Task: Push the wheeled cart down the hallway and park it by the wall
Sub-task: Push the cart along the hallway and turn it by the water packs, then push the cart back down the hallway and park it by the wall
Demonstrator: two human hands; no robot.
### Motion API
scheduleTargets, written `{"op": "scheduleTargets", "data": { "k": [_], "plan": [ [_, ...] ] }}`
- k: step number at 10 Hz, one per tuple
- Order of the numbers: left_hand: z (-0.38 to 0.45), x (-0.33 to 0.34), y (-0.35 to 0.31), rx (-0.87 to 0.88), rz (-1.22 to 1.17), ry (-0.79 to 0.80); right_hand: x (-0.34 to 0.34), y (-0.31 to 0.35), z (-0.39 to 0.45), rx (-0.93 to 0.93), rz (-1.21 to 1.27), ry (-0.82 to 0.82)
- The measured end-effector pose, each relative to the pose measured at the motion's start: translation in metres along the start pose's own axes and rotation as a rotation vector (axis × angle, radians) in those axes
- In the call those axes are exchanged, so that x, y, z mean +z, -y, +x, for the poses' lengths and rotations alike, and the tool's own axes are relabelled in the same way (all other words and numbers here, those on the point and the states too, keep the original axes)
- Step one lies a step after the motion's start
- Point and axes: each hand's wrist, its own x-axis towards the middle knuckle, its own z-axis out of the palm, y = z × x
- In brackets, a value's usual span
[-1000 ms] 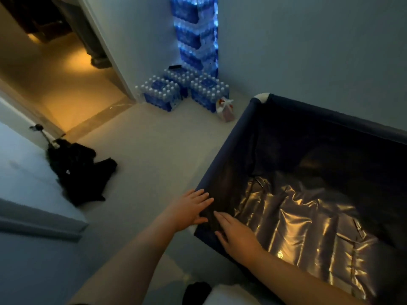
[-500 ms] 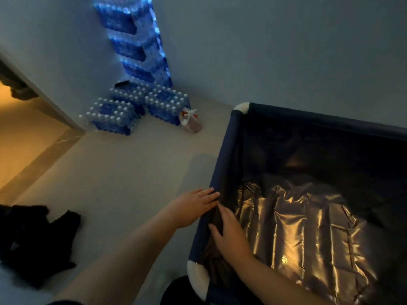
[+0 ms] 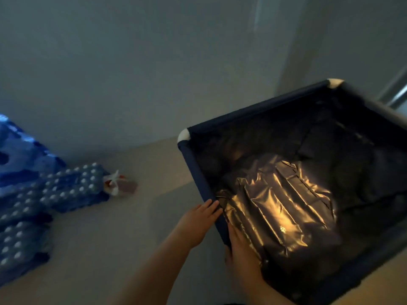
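Observation:
The cart (image 3: 193, 164) is a dark blue fabric bin with white corner caps, lined with a shiny black plastic bag (image 3: 277, 208). It fills the right half of the view, its far rim close to the grey wall (image 3: 154, 62). My left hand (image 3: 198, 221) lies flat on the outside of the cart's left rim, fingers over the bar. My right hand (image 3: 240, 249) rests on the inside of the same rim, against the liner. Both hands press on that rail. The wheels are hidden under the bin.
Shrink-wrapped packs of water bottles (image 3: 66, 190) are stacked on the floor at the left against the wall, with a small tied bag (image 3: 119, 186) beside them. Bare pale floor (image 3: 132, 227) lies between the packs and the cart. A metal door edge (image 3: 396, 93) shows at far right.
The view has swung right: the bottle packs slid to the left edge and the doorway and black bag left the frame. The cart has turned toward the wall. Both hands stay on the rim.

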Motion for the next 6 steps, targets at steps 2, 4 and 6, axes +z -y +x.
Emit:
{"op": "scheduleTargets", "data": {
  "k": [2, 4, 6],
  "plan": [
    [0.039, -0.006, 0.067, 0.128, 0.06, -0.012, 0.016, 0.018, 0.018, 0.032, -0.305, 0.033],
    [0.063, -0.015, 0.145, 0.149, 0.032, -0.019, 0.028, 0.057, 0.09, 0.084, -0.207, 0.01],
    [0.092, -0.044, 0.202, 0.274, 0.11, 0.015, 0.034, 0.1, 0.146, 0.169, 0.038, -0.089]
  ]
}}
